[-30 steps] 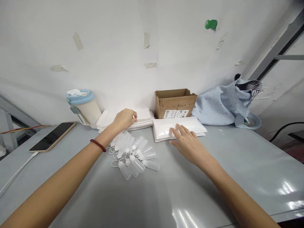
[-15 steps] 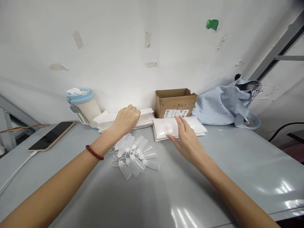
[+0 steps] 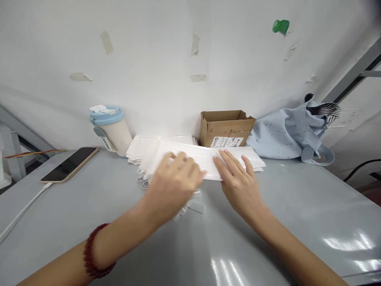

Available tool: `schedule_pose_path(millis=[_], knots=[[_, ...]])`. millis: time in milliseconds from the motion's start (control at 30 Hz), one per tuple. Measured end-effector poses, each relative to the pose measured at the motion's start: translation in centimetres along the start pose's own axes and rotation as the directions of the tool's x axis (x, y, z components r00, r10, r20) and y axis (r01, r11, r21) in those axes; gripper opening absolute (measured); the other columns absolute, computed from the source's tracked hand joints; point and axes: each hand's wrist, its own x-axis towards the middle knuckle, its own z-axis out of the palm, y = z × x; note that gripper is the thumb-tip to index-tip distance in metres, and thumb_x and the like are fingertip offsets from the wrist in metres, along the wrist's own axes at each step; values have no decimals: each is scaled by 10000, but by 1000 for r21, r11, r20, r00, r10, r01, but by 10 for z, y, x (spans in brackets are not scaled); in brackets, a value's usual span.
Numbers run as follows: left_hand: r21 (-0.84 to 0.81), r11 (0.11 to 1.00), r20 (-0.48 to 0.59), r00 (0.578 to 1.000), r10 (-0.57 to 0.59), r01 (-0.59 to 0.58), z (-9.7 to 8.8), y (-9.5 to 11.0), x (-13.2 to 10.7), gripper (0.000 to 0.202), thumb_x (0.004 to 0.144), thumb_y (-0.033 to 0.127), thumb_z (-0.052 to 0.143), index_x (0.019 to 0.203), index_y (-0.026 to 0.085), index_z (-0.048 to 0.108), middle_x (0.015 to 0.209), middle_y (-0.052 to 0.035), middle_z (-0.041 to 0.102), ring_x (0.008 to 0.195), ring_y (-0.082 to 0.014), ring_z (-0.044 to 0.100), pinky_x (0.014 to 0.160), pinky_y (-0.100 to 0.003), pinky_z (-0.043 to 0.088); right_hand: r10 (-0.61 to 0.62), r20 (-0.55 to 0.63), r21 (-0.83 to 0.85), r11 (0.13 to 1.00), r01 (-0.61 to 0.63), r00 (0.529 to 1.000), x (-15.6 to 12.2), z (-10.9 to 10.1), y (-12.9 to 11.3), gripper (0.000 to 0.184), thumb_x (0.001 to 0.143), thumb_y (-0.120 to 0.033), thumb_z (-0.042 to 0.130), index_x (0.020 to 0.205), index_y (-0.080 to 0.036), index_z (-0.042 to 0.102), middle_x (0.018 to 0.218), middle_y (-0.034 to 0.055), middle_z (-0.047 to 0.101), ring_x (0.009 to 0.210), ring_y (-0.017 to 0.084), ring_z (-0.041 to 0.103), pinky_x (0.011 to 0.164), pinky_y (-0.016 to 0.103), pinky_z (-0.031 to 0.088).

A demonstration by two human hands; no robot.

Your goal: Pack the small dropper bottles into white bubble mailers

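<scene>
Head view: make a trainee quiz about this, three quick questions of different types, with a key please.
1. True or false: the cardboard box stands between the tumbler and the light-blue bag.
2. Which wrist wears the dark red beaded bracelet?
3. Under the fingertips of the right hand lies: a) a smartphone, b) a white mailer, c) a white cable?

Key: 1 true; 2 the left; 3 b.

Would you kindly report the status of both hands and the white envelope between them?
Left hand motion-blurred, grip unclear. Right hand: fingers over right end of white envelope. Small plastic bottles partly hidden by left hand.
</scene>
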Motion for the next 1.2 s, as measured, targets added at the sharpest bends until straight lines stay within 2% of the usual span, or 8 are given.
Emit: schedule_pose_path(millis=[67, 133, 267, 367, 467, 700, 1033, 1200], knots=[[82, 954, 32, 956, -293, 290, -5, -24, -11, 252, 913, 279, 475, 900, 109, 661, 871, -155, 694, 924, -355, 591, 751, -490, 456, 19, -5, -15, 1000, -19, 1000, 2, -1, 4, 443, 860, 50, 327, 1203, -99, 565, 1276, 156, 602, 1202, 265, 555, 1013, 467, 365], [32, 814, 148, 803, -577, 579, -9, -47, -24, 391, 886, 341, 506, 1135, 61, 613, 1059, -220, 670, 1044, -423, 558, 782, -540, 463, 38, -18, -13, 999, -38, 999, 3, -2, 6, 462, 850, 65, 317, 1221, -88, 548, 1279, 160, 599, 1199, 268, 557, 998, 465, 386], [-434, 138, 663, 419, -620, 890, -6, -70, -47, 474, 812, 432, 593, 1189, 146, 613, 1002, -134, 724, 888, -310, 673, 744, -425, 546, 33, -6, 27, 999, -33, 999, 2, 0, 2, 484, 825, 79, 313, 1231, -75, 526, 1291, 184, 582, 1206, 285, 549, 972, 480, 420], [-544, -342, 820, 400, -409, 766, 3, -62, -59, 324, 798, 343, 627, 1066, 170, 679, 946, -106, 742, 779, -244, 699, 690, -351, 570, 17, 72, 85, 996, -23, 997, 1, 0, -6, 525, 773, 52, 373, 1273, -66, 482, 1344, 230, 515, 1299, 328, 438, 971, 507, 421], [-540, -507, 841, 436, -319, 672, 8, -44, -66, 301, 776, 270, 670, 1065, 187, 674, 941, -91, 741, 732, -211, 697, 679, -330, 573, -52, 215, 151, 988, 19, 975, -2, -6, -18, 751, 662, -51, 488, 1395, -46, 325, 1453, 283, 336, 1385, 414, 234, 1002, 613, 339], [-532, -515, 820, 561, -114, 672, 2, -10, -69, 176, 762, 197, 630, 932, 206, 673, 814, -4, 693, 744, -162, 651, 687, -265, 525, -261, 345, 381, 917, 120, 902, -9, -31, -40, 886, 672, -293, 543, 1454, -53, 201, 1424, 277, 333, 1348, 440, 233, 998, 688, 240], [-502, -196, 846, 430, -316, 843, -1, 0, -66, 141, 766, 320, 586, 729, 184, 584, 596, 30, 581, 517, -125, 545, 453, -206, 417, -217, 334, 517, 856, 14, 917, -2, -29, -25, 599, 739, -141, 499, 1326, -101, 386, 1075, 129, 617, 949, 251, 562, 848, 451, 457], [-512, 57, 598, 403, -693, 857, 5, -32, -75, 228, 797, 412, 563, 773, 198, 637, 613, 21, 603, 531, -125, 536, 509, -224, 433, -137, 414, 479, 873, -88, 900, 4, -29, -6, 448, 772, -148, 496, 1218, -184, 474, 1006, 80, 650, 889, 241, 606, 738, 386, 499]])
